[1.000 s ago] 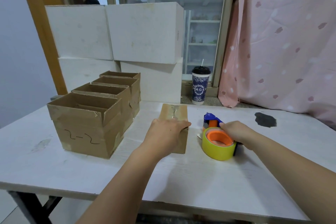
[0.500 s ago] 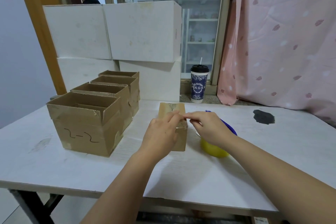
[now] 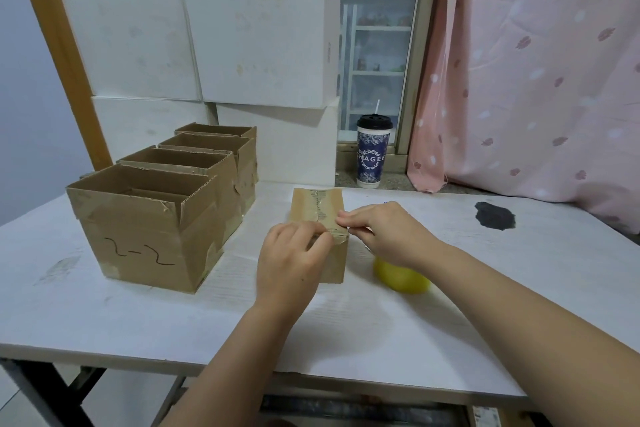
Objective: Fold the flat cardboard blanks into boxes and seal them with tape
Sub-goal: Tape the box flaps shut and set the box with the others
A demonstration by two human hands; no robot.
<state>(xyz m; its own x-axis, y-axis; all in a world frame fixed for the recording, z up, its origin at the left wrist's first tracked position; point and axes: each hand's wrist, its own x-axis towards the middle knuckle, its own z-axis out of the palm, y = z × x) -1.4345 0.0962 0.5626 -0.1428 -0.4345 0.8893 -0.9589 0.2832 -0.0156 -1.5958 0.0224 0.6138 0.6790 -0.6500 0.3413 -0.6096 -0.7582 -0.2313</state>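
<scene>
A small brown cardboard box (image 3: 317, 205) stands upright in the middle of the white table (image 3: 138, 315), with a strip of tape running along its top. My left hand (image 3: 287, 260) grips the box's near top edge, fingers on top and thumb on the front face. At the near right corner of the box, my right hand (image 3: 388, 236) pinches the tape end. The yellow tape roll (image 3: 401, 277) lies on the table just right of the box, mostly hidden under my right wrist.
Several open-topped cardboard boxes (image 3: 149, 236) stand in a row on the left, the nearest marked "2-2". Large white boxes (image 3: 263, 45) are stacked behind them. A lidded drink cup (image 3: 373, 156) stands on the sill, a pink curtain (image 3: 536, 80) hangs at right, and a black stain (image 3: 495, 215) marks the table.
My right hand left the tape dispenser and came left to the box's near top corner. My left hand slid from flat on the top to the near edge.
</scene>
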